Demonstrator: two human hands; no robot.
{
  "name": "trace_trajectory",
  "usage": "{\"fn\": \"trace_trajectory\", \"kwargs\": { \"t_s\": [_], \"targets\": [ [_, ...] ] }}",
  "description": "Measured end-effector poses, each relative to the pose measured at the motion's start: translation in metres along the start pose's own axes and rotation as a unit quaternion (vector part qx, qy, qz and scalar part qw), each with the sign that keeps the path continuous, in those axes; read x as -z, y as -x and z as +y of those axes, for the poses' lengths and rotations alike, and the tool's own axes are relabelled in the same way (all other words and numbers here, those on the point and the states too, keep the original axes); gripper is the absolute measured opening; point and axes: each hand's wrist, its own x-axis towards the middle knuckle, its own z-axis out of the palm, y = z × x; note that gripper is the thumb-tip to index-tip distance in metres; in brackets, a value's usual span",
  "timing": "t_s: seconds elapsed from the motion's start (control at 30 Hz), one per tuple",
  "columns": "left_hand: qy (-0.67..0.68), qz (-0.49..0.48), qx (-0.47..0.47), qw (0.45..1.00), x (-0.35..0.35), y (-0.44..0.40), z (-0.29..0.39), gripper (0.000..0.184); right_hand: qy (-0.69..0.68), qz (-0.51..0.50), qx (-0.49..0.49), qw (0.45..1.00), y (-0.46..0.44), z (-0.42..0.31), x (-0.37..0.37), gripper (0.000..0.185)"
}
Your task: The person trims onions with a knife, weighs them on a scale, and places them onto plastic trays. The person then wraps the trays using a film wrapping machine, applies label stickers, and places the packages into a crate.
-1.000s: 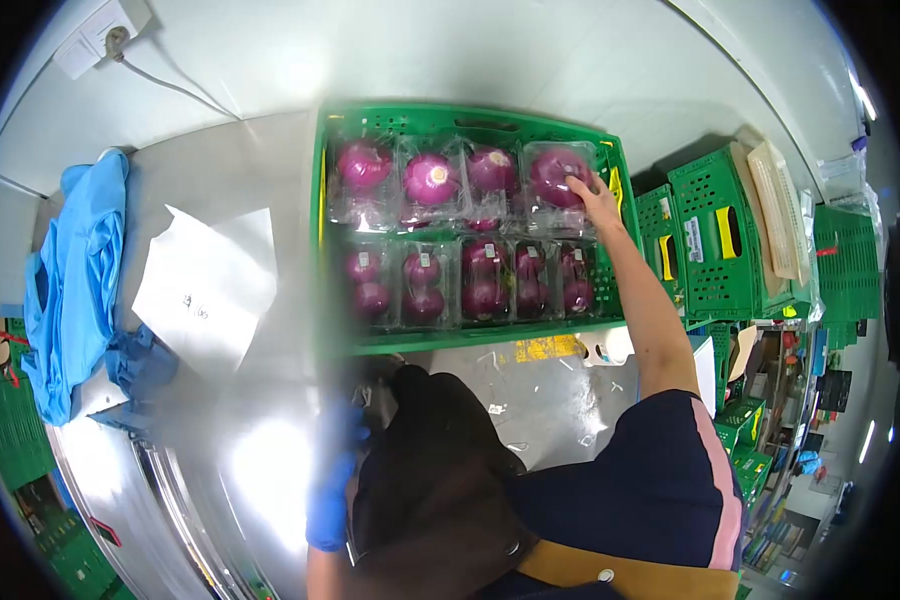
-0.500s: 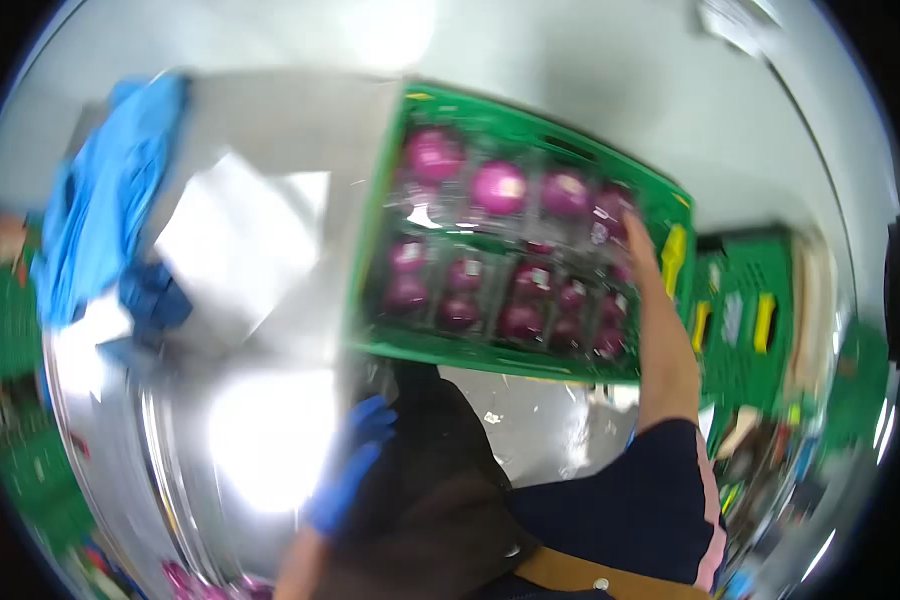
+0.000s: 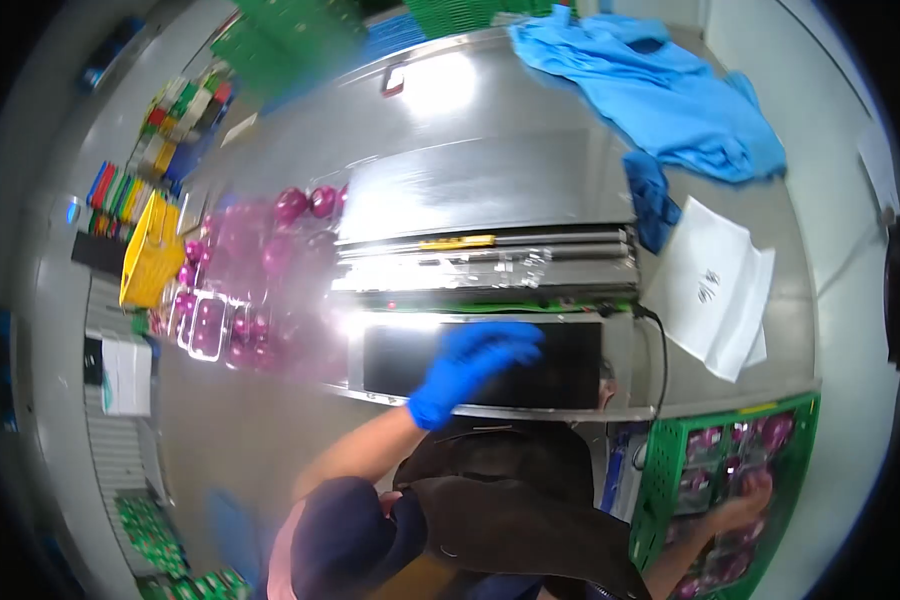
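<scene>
My left hand [image 3: 482, 362], in a blue glove, is open with its fingers stretched out over the black plate [image 3: 570, 370] at the front of a metal wrapping machine [image 3: 490, 270]. It holds nothing. At the lower right, my bare right hand [image 3: 742, 505] reaches into a green crate [image 3: 660, 490] and touches clear packs of red onions [image 3: 698, 485]. Its fingers are blurred, and their grip cannot be made out. On the table left of the machine lie more clear packs of red onions [image 3: 253, 325], partly smeared.
A yellow basket [image 3: 150, 255] stands at the table's left end. Right of the machine are white paper [image 3: 708, 290] with writing, a black cable [image 3: 662, 360] and a blue garment [image 3: 660, 95]. Green crates [image 3: 290, 45] stand beyond the table.
The view has swung left, from the crate to the machine and table. My left hand has risen from beside my body to over the black plate. My right hand is still in the crate.
</scene>
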Motion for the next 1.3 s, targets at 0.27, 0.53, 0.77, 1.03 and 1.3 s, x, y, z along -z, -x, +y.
{"fn": "trace_trajectory", "kwargs": {
  "t_s": [0.27,0.53,0.77,1.03,1.3],
  "targets": [
    [-0.382,0.572,-0.010,0.726,0.349,0.098,-0.033,0.037,-0.252,-0.628,0.237,0.697,0.242,-0.387,-0.279,0.019],
    [-0.588,0.468,0.132,0.647,0.419,0.075,-0.045,0.025,0.010,-0.656,0.627,0.421,0.535,-0.507,-0.488,0.027],
    [-0.625,0.472,0.044,0.620,0.442,0.071,-0.068,0.021,0.082,-0.729,0.586,0.343,0.571,-0.502,-0.534,0.026],
    [-0.508,0.382,-0.115,0.763,0.427,0.022,0.061,0.011,-0.064,-0.652,0.546,0.523,0.447,-0.562,-0.464,0.030],
    [-0.410,0.196,-0.079,0.887,0.298,-0.141,0.068,0.017,0.144,-0.517,0.442,0.719,0.286,-0.497,-0.406,0.031]
  ]
}}
